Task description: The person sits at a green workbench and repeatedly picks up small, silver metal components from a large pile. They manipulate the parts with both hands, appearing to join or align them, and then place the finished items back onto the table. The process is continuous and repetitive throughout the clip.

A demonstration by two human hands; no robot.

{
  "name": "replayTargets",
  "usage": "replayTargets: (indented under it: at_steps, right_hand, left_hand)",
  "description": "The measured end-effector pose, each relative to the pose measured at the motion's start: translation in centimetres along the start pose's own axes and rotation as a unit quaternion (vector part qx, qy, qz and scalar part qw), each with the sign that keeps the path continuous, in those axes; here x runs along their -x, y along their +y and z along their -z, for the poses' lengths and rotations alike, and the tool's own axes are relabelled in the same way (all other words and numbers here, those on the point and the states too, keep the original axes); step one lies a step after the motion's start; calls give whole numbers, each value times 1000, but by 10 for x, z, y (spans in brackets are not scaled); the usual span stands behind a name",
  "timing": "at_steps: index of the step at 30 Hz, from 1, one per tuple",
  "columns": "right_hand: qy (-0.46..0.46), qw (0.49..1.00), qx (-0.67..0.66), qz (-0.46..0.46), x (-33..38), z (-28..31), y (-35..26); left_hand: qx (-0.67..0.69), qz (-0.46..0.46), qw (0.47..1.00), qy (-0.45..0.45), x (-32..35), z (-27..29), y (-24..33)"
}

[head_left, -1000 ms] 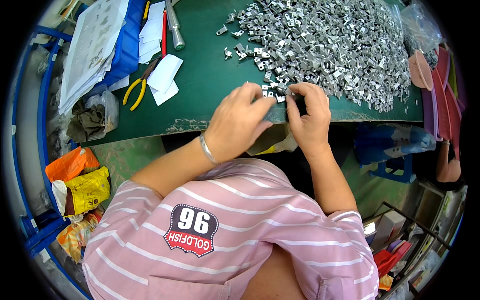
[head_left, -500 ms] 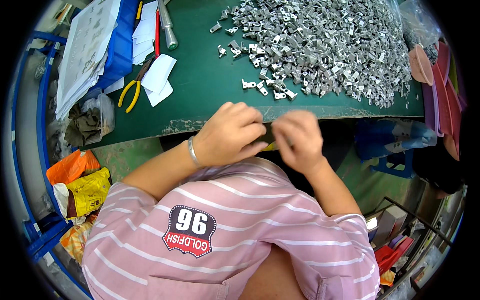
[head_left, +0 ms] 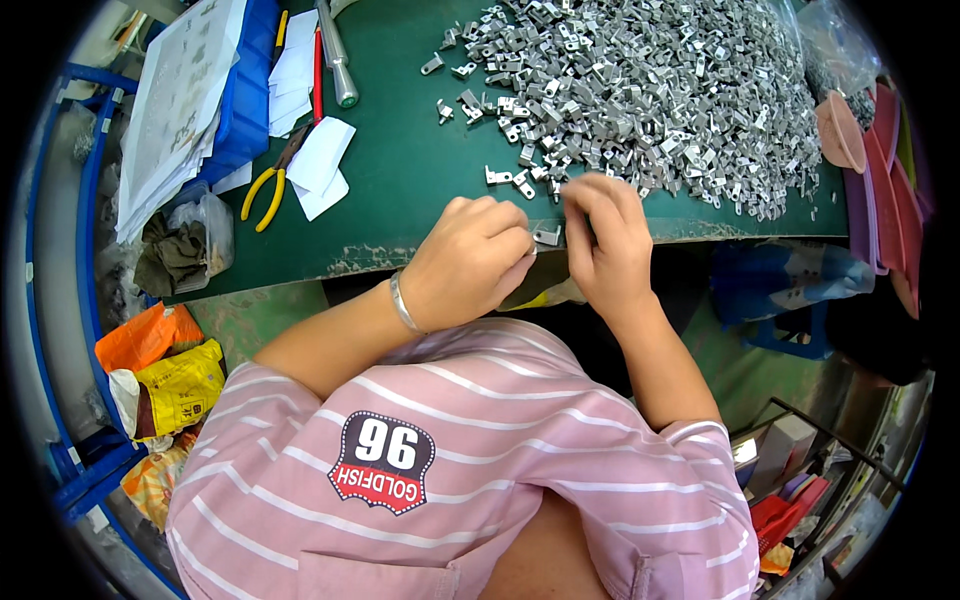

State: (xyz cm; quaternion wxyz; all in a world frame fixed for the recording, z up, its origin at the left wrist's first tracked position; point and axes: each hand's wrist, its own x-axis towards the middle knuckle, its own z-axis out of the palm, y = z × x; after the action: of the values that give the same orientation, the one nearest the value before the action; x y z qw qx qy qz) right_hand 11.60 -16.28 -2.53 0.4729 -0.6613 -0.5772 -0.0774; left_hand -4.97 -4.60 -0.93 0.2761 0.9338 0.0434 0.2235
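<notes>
On the green tabletop (head_left: 400, 160), at left, stand one blue bin (head_left: 238, 120), one pair of yellow-handled pliers (head_left: 266, 200) and one metal rod (head_left: 338, 65). The left hand (head_left: 468, 252) (one silver bangle (head_left: 405, 303) on its wrist) is half curled, its thumb close to the bent fingers; I cannot tell whether it grips anything. One loose metal bracket (head_left: 547, 236) lies near the table's front edge, between the two hands, which are apart. The right hand (head_left: 608, 225) arches, thumb and forefinger bent beside the bracket pile (head_left: 650, 100), too many to count; its fingertip contact is unclear. Farther right sits one pink basket (head_left: 840, 135)
</notes>
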Motion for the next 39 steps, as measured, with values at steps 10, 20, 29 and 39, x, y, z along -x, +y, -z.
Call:
replayTargets:
  at_steps: [10,20,29,39]
  right_hand:
    - [-35,998,13,47,-6,3,3]
    - [-59,996,-25,-67,-12,0,-1]
    - [-91,994,19,-61,-34,-3,-13]
    - [-136,983,16,-122,-24,27,-9]
  left_hand:
    - [-80,99,989,77,-27,6,-17]
    - [-77,9,995,59,-13,5,-15]
    - [-28,101,991,83,-18,14,-24]
    - [50,16,998,33,-8,19,-27]
